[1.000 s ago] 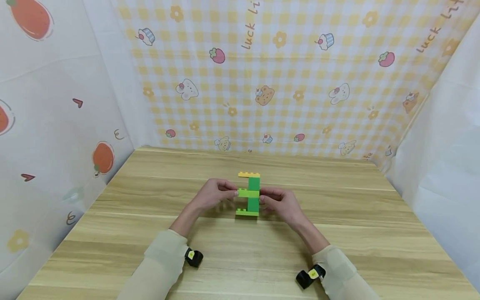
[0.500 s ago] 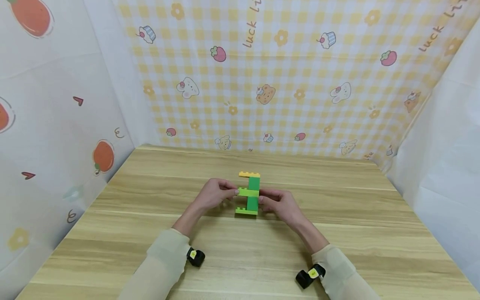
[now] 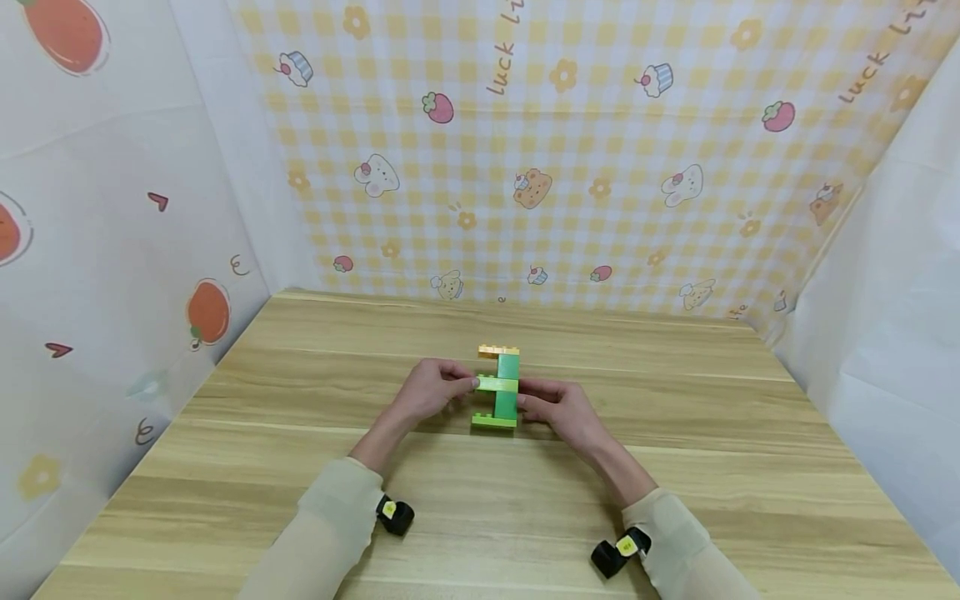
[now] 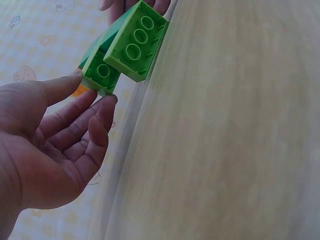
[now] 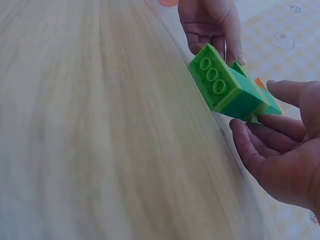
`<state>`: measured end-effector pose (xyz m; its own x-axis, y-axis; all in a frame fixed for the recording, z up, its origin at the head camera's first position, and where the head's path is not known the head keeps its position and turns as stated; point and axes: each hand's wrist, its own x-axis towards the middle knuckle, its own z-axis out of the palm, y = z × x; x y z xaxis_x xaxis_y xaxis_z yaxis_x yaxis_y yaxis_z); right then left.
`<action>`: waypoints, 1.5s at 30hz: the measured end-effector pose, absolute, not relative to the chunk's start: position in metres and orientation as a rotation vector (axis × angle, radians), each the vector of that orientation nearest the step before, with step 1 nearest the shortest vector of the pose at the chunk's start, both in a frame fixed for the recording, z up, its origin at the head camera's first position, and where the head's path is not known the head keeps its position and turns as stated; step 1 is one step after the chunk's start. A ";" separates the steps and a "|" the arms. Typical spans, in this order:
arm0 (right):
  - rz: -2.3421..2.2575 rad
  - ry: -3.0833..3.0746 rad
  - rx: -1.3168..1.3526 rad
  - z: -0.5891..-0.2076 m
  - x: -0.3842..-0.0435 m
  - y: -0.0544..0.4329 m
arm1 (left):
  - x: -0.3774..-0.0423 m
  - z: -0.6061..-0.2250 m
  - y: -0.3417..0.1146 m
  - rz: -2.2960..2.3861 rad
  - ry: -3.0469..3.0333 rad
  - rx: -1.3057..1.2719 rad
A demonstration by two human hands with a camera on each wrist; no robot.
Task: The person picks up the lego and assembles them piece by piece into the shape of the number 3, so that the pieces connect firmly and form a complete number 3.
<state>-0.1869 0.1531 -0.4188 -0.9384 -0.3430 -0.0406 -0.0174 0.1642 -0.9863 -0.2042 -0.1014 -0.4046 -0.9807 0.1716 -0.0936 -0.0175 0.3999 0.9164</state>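
Note:
A toy building-block build [image 3: 507, 403] is held between both hands over the middle of the table. Two darker green blocks form its spine, from which two lime-green plates and one orange plate [image 3: 497, 351] stick out to the left like an E. With thumb and fingers my left hand [image 3: 429, 388] pinches the free end of the middle lime plate [image 3: 489, 383]. My right hand [image 3: 564, 412] grips the spine from the right side, thumb on one face and fingers on another. In the left wrist view the hollow underside of the bottom lime plate [image 4: 140, 42] shows its round tubes.
Below is a light wood-grain table [image 3: 480, 517]. A yellow checked cloth [image 3: 570, 150] with cartoon prints hangs behind it, and white cloths [image 3: 135, 275] close off both sides. Each sleeve carries a small black wrist camera [image 3: 395, 516].
The build has tipped slightly, its bottom lime plate now a little higher in the head view. My left forearm has shifted slightly right. Both hands keep their hold.

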 end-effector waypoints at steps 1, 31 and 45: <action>-1.849 2.182 -0.348 -0.419 -0.187 0.153 | -0.204 -0.405 -0.101 1.623 2.479 0.136; -1.541 2.224 -0.398 -0.410 -0.192 0.155 | -0.205 -0.409 -0.100 1.563 2.522 0.043; -1.478 2.245 -0.403 -0.409 -0.192 0.152 | -0.204 -0.410 -0.100 1.509 2.541 0.015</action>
<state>-0.1920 0.1517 -0.4090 -0.8698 -0.4574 -0.1852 -0.0105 0.3925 -0.9197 -0.2043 -0.0999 -0.4104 -0.9826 0.1037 -0.1543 -0.0859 0.4829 0.8715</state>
